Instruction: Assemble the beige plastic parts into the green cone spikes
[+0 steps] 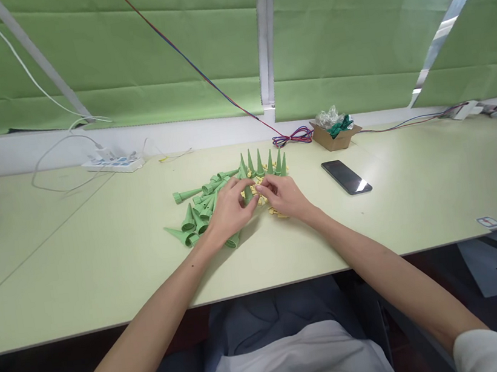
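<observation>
My left hand (230,209) is closed round a green plastic cone spike (248,194), held with its tip up. Close beside it, my right hand (287,195) has its thumb and fingertips pinched together at the spike's side; whatever lies in that pinch is too small to make out. Several like green spikes (270,165) stand upright in a row just behind my hands. Small yellow plastic pieces (278,212) lie beneath and around my right hand. To the left, a heap of green spikes (199,215) lies on its side, partly hidden by my left hand.
On the pale table (115,252), a black phone (347,176) lies to the right. Behind it stands a small cardboard box (334,140) with plastic wrap and something green. Coiled red and blue wire (293,137) is beside the box. A power strip (113,163) sits at the back left.
</observation>
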Tool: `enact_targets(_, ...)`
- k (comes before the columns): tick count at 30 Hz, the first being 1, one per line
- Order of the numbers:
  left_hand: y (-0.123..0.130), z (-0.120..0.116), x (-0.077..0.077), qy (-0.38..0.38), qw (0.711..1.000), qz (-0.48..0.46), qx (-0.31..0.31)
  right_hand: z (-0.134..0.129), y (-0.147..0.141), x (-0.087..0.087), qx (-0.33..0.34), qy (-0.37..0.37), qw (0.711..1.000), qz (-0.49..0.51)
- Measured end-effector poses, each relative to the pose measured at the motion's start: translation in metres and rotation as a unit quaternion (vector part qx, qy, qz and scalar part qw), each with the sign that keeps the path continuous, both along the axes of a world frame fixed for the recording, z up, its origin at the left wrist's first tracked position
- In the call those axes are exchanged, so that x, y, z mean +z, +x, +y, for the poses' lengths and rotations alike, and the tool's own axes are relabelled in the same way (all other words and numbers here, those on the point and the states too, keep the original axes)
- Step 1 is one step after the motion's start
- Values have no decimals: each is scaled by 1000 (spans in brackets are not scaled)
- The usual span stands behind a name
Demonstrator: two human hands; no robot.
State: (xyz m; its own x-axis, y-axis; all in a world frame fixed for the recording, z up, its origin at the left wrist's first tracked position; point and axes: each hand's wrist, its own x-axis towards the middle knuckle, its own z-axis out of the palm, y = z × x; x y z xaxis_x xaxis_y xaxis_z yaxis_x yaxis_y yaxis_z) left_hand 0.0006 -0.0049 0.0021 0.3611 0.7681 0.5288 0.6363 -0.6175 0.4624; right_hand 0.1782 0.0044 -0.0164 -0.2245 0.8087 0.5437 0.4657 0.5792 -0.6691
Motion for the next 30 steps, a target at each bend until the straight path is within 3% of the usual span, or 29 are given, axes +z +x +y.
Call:
enact_targets(9,0,0,0,-1,1000,1,-3,-1,-1,0,-22,8,1000,-9)
enact_targets(19,-1,3,-1,6,1000,0,21,0,-1,-1,30,2,999,15)
enact_targets(30,-1,2,0,-1,1000,9,17,1,0,1,27,-6,1000,8)
